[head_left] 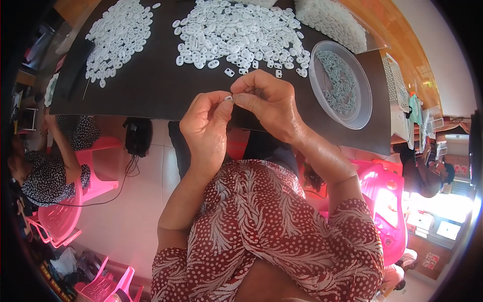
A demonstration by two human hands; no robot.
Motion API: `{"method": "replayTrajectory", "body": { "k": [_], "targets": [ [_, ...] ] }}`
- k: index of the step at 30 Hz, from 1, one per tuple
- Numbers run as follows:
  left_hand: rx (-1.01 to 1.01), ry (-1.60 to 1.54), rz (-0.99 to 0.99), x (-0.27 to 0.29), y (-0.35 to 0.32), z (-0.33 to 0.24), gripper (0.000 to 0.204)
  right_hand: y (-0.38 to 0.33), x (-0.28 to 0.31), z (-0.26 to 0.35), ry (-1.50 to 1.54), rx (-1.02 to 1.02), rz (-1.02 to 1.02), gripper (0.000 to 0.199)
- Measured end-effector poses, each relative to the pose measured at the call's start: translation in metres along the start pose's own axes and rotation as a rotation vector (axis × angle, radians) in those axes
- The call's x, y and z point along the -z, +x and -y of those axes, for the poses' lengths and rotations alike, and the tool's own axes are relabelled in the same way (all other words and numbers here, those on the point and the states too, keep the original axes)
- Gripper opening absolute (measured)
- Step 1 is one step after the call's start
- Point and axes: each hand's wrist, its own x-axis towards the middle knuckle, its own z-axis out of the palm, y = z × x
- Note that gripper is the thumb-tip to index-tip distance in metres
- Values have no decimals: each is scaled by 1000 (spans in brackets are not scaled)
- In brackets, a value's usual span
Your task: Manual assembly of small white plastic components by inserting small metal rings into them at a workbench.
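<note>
Above the near edge of the table, my two hands meet fingertip to fingertip. My left hand (pixel 207 128) is closed, pinching a small white plastic piece (pixel 228 98) between thumb and forefinger. Right beside that piece, the thumb and forefinger of my right hand (pixel 274 103) are pressed together; whatever they hold is too small to make out. Beyond my hands lies a big pile of white oval plastic pieces with holes (pixel 236 35). A few loose white pieces (pixel 229 72) lie at its near edge, close to my right fingers.
A second heap of white pieces (pixel 119 38) lies at the left. On the right stand a round clear tub (pixel 362 95) with small greenish parts and a clear box of white pieces (pixel 334 25). Another person (pixel 50 171) sits at the left near a pink chair (pixel 60 214).
</note>
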Motion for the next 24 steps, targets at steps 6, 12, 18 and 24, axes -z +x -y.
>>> {"method": "replayTrajectory", "body": {
  "k": [6, 12, 18, 24],
  "targets": [
    [-145, 204, -26, 2, -1, 8, 9, -1, -9, -6, -111, 126, -57, 11],
    [-48, 52, -39, 4, 1, 2, 11, 4, -10, 2, -170, 106, -35, 11],
    [13, -99, -105, 15, 8, -5, 12, 44, 1, -14, -484, 353, -48, 13],
    [19, -97, -113, 18, 8, -7, 11, 77, -9, -47, -888, 593, -43, 12]
  ]
}}
